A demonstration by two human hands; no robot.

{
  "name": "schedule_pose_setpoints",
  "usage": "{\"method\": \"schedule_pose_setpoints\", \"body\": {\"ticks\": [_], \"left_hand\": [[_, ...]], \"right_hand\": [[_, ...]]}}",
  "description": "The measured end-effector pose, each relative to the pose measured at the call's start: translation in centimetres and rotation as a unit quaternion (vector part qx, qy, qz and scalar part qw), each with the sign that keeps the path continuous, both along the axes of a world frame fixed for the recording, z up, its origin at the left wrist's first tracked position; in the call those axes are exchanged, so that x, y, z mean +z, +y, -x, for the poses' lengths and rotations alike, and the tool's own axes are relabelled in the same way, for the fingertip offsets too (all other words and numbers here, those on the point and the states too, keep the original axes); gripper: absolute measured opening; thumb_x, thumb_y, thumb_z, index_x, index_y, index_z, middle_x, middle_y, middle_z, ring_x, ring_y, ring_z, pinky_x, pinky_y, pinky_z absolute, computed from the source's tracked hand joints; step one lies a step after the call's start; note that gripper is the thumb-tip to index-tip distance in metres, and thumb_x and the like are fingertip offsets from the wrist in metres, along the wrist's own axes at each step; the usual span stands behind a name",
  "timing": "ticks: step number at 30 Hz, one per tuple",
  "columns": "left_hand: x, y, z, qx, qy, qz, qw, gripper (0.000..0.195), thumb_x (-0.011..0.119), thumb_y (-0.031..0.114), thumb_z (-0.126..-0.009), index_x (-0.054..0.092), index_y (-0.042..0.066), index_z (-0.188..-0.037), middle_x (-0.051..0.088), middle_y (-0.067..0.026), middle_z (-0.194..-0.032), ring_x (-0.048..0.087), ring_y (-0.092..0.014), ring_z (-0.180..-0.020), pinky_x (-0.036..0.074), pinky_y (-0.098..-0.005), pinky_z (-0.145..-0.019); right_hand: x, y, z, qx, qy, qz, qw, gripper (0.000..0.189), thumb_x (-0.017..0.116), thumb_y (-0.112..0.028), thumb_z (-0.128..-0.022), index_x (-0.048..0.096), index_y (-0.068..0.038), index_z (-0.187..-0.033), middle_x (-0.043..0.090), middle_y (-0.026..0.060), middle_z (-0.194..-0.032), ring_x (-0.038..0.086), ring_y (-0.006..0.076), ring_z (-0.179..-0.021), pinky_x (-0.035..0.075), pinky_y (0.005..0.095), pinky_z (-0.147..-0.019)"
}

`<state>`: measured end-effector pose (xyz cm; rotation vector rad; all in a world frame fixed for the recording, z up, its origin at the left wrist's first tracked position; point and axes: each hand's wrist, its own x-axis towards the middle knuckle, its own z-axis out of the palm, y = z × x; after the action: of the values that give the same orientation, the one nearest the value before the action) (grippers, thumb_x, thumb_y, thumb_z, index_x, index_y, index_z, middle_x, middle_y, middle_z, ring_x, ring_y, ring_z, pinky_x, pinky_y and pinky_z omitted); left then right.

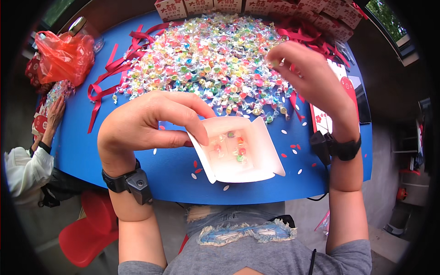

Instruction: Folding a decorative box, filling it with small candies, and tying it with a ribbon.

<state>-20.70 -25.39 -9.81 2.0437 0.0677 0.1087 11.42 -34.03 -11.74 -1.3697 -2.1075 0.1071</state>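
My left hand [151, 120] grips the left wall of an open white paper box [268, 154], thumb outside and fingers over the rim. Several wrapped candies [239, 151] lie on the bottom of the box. A large heap of candies in clear, shiny wrappers [209, 55] spreads across the table beyond it. Over the right side of this heap is my right hand [302, 72], its fingers curled and slightly blurred. Something small and greenish shows at its fingertips, but whether it is held or lies behind cannot be told.
Dark pink ribbons [103, 91] flank the heap on the blue table [172, 182]. Printed boxes [199, 7] line the back. A phone [362, 103] lies at right. Another person's hand [56, 111] rests at left, near a red plastic bag [65, 56] and a jar [98, 41].
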Motion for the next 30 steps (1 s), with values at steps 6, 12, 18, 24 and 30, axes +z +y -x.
{"method": "schedule_pose_setpoints", "body": {"ticks": [6,12,18,24,30], "left_hand": [[0.1,-0.1,0.0,0.002,0.005,0.002,1.000,0.026,0.067,-0.006,-0.079,0.076,0.005,-0.101,0.068,-0.0128,-0.116,0.066,-0.027,-0.107,0.053,-0.0356,-0.093],[0.2,-0.2,0.1,0.013,0.021,0.016,1.000,0.026,0.066,-0.006,-0.078,0.076,0.004,-0.100,0.067,-0.0128,-0.117,0.066,-0.026,-0.108,0.053,-0.0359,-0.093],[0.2,-0.3,-0.1,0.024,0.017,0.026,0.999,0.023,0.070,-0.006,-0.073,0.077,0.002,-0.094,0.068,-0.0176,-0.117,0.068,-0.028,-0.106,0.053,-0.0366,-0.090],[0.2,0.0,0.1,0.000,0.015,0.017,1.000,0.024,0.067,-0.005,-0.079,0.076,0.004,-0.099,0.067,-0.0132,-0.117,0.066,-0.027,-0.109,0.052,-0.0363,-0.095],[0.1,0.1,0.1,0.001,0.016,0.019,1.000,0.024,0.067,-0.005,-0.078,0.076,0.004,-0.099,0.067,-0.0133,-0.117,0.066,-0.028,-0.110,0.052,-0.0365,-0.096]], "right_hand": [[5.7,-4.7,2.6,0.067,0.183,-0.088,0.977,0.025,0.064,0.004,-0.091,0.064,0.007,-0.116,0.070,0.0119,-0.110,0.067,0.0171,-0.092,0.054,0.0315,-0.078],[6.1,-5.5,5.3,0.135,0.053,-0.014,0.989,0.024,0.070,0.003,-0.084,0.070,0.004,-0.108,0.070,0.0120,-0.093,0.068,0.0222,-0.080,0.052,0.0312,-0.071],[1.9,-2.4,1.1,0.039,-0.087,0.096,0.991,0.021,0.067,-0.002,-0.087,0.067,-0.008,-0.107,0.062,0.0088,-0.084,0.063,0.0250,-0.075,0.051,0.0362,-0.068],[-1.9,-0.9,1.7,0.028,-0.162,0.156,0.974,0.012,0.066,-0.011,-0.087,0.062,-0.008,-0.098,0.065,0.0130,-0.091,0.066,0.0343,-0.091,0.053,0.0453,-0.076],[-0.6,-0.8,0.2,0.019,-0.105,0.078,0.991,0.012,0.065,-0.006,-0.087,0.057,-0.005,-0.097,0.063,0.0119,-0.089,0.066,0.0304,-0.084,0.052,0.0406,-0.072]]}}
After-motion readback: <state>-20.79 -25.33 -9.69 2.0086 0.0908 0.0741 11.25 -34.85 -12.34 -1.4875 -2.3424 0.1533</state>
